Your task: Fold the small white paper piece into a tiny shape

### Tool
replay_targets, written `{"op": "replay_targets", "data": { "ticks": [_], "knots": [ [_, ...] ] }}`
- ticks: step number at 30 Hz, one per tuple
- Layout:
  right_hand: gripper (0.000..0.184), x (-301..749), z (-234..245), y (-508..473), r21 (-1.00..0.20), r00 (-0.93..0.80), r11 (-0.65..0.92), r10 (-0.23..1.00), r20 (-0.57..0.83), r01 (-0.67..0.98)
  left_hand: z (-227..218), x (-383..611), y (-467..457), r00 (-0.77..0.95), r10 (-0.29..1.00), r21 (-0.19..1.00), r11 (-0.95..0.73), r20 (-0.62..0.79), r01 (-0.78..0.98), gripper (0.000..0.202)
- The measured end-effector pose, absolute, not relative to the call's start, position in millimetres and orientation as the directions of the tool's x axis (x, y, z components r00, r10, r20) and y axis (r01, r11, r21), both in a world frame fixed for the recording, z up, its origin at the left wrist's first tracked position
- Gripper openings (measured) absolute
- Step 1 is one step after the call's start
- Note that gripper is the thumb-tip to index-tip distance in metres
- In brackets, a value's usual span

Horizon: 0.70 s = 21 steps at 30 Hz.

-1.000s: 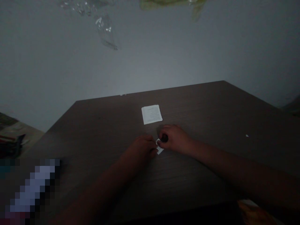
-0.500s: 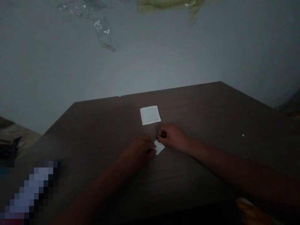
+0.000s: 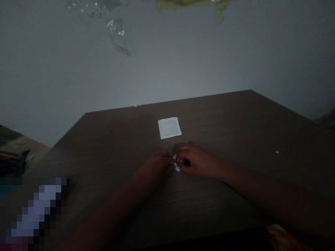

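Note:
Between my hands is a small white piece of paper (image 3: pixel 177 167), mostly covered by fingers. My left hand (image 3: pixel 158 164) is closed on its left side, fingertips pressed to the paper. From the right, my right hand (image 3: pixel 195 159) pinches the paper's other side with thumb and forefinger. The two sets of fingertips nearly meet. Just beyond them lies a flat square stack of white paper sheets (image 3: pixel 169 128) with small print, untouched by either hand. Dim light hides how the small piece is folded.
The dark wood-grain table (image 3: pixel 225 118) meets a pale wall (image 3: pixel 183 59) at the back. A tiny white scrap (image 3: pixel 277 152) lies on the right. A blurred-out pale object (image 3: pixel 39 209) is at lower left, and clear plastic (image 3: pixel 117 35) hangs on the wall.
My right hand has come down and closer to the left, and now pinches the small paper. Less of the paper shows than before. The view has shifted slightly.

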State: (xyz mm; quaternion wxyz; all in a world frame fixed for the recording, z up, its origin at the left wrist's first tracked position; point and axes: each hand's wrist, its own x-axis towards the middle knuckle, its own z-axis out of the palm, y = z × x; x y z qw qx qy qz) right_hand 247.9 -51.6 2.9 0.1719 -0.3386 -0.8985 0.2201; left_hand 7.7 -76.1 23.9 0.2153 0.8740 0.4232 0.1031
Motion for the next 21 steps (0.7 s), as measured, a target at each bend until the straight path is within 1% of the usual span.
{"op": "replay_targets", "data": {
  "ticks": [6,10,14,18,21],
  "knots": [
    [0.003,248,7,-56,-0.478,-0.725,0.674,0.681,0.107,0.563,23,8,-76,0.625,0.78,0.439,-0.55,-0.035,0.711,0.022],
    [0.008,246,11,-58,-0.458,-0.734,0.68,0.675,0.083,0.573,24,9,-77,0.619,0.785,0.432,-0.546,-0.037,0.718,0.023],
    [0.012,246,13,-61,-0.469,-0.754,0.69,0.653,0.073,0.552,26,10,-77,0.598,0.798,0.431,-0.515,-0.074,0.741,0.021],
    [0.014,248,14,-66,-0.47,-0.774,0.706,0.629,0.074,0.529,27,11,-77,0.61,0.79,0.419,-0.532,-0.068,0.736,0.021],
    [0.014,251,13,-66,-0.504,-0.805,0.716,0.59,0.066,0.483,27,11,-76,0.603,0.794,0.42,-0.522,-0.08,0.742,0.02]
  ]
}}
